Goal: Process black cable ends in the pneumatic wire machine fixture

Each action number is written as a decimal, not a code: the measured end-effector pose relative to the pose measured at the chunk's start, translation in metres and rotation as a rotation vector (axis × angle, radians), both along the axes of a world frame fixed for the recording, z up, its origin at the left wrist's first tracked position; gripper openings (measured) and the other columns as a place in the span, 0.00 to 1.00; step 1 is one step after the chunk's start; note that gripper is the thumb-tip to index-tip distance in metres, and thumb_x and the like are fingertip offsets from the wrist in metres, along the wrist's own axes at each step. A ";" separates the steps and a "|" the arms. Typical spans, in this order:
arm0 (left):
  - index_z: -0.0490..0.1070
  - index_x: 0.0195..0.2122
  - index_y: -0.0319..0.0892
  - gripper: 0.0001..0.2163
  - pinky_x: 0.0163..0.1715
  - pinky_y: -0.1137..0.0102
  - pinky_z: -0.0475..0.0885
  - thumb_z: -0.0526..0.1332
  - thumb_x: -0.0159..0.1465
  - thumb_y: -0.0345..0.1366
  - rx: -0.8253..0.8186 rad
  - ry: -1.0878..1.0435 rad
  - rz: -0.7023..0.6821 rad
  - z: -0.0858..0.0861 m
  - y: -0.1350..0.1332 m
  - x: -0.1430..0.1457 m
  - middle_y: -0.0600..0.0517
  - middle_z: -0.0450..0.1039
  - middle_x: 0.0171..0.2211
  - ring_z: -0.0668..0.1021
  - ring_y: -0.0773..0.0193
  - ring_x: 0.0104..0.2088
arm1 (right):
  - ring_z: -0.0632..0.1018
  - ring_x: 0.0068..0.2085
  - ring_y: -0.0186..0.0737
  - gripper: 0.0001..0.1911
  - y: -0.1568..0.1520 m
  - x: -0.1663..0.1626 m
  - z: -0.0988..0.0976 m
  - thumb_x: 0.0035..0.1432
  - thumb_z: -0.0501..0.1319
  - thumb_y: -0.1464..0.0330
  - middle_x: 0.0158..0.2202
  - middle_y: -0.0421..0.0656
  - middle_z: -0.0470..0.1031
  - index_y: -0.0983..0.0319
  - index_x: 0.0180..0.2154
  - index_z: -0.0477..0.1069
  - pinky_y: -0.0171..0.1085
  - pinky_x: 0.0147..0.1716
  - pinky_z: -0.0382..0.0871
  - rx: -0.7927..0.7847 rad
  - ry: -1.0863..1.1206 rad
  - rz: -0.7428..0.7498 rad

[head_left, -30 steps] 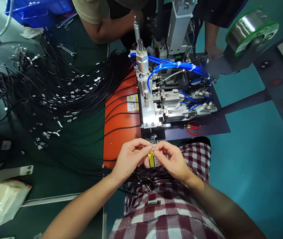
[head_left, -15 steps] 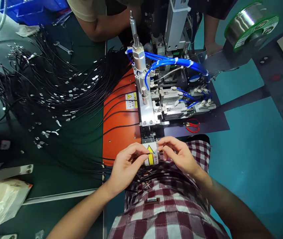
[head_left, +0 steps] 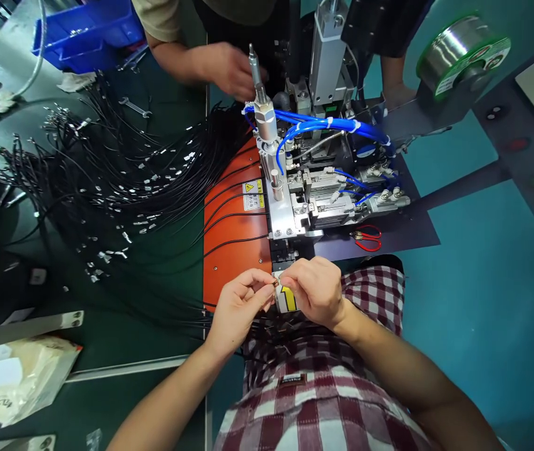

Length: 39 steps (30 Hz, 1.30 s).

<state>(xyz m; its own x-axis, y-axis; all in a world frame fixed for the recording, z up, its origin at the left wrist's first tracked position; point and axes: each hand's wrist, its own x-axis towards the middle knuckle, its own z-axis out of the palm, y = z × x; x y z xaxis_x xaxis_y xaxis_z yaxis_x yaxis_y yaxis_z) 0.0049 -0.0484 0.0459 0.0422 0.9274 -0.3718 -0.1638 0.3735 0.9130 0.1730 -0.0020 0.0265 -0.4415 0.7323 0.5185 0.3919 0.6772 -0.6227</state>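
Observation:
Over the machine's front edge, my left hand (head_left: 238,308) pinches a cable end between thumb and fingers. A small copper-coloured bit of its wire ends (head_left: 275,284) shows at the fingertips. Fingers curled in, my right hand (head_left: 316,289) is closed on the same wire ends, though its fingertips partly hide them. Beneath both hands is a white and yellow warning label (head_left: 288,300). More black cables (head_left: 186,316) run in from the left to my lap, below my left hand. Several cables (head_left: 236,216) lie across the orange plate (head_left: 229,282), leading into the metal fixture (head_left: 283,216).
Bundled black cables (head_left: 121,181) with bright tips cover the green bench at left, near a wrench (head_left: 135,108) and blue bin (head_left: 91,31). Red-handled scissors (head_left: 369,238) lie right of the fixture. A solder spool (head_left: 464,53) hangs upper right. A co-worker's hand (head_left: 233,70) is behind the machine.
My right hand has closed and moved left, meeting my left hand at the wire ends. The co-worker's hand has come into sight behind the machine. The view has shifted slightly.

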 end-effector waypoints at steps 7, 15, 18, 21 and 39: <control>0.72 0.35 0.40 0.07 0.26 0.76 0.63 0.65 0.60 0.38 -0.011 -0.010 0.030 -0.001 0.001 0.000 0.55 0.69 0.26 0.68 0.73 0.23 | 0.74 0.30 0.37 0.14 0.003 0.003 0.000 0.66 0.53 0.61 0.33 0.46 0.79 0.62 0.37 0.72 0.38 0.31 0.58 -0.052 -0.021 -0.019; 0.71 0.34 0.40 0.07 0.25 0.75 0.64 0.65 0.59 0.38 0.012 0.015 0.005 0.002 0.002 0.000 0.55 0.68 0.26 0.68 0.72 0.23 | 0.73 0.28 0.35 0.16 0.007 0.002 -0.005 0.68 0.51 0.63 0.28 0.43 0.77 0.60 0.31 0.72 0.38 0.30 0.56 -0.054 -0.070 0.055; 0.71 0.32 0.39 0.07 0.26 0.76 0.66 0.66 0.58 0.36 0.011 0.037 0.003 0.004 0.005 0.003 0.55 0.68 0.28 0.70 0.72 0.24 | 0.74 0.29 0.37 0.20 0.003 0.012 -0.008 0.67 0.51 0.58 0.26 0.44 0.75 0.61 0.28 0.72 0.38 0.32 0.60 -0.246 0.055 0.032; 0.70 0.30 0.39 0.06 0.28 0.75 0.69 0.67 0.56 0.34 0.043 0.058 0.008 0.006 0.007 0.009 0.55 0.67 0.29 0.72 0.71 0.26 | 0.73 0.27 0.37 0.16 -0.007 0.022 -0.007 0.64 0.56 0.57 0.27 0.42 0.74 0.60 0.31 0.72 0.37 0.28 0.65 -0.630 0.321 -0.030; 0.69 0.42 0.40 0.11 0.20 0.78 0.61 0.64 0.61 0.39 -0.027 0.005 -0.119 0.006 0.015 0.013 0.56 0.66 0.28 0.66 0.76 0.21 | 0.69 0.24 0.31 0.08 -0.019 0.005 0.001 0.57 0.64 0.65 0.27 0.40 0.71 0.62 0.29 0.71 0.32 0.22 0.62 -0.904 0.467 -0.087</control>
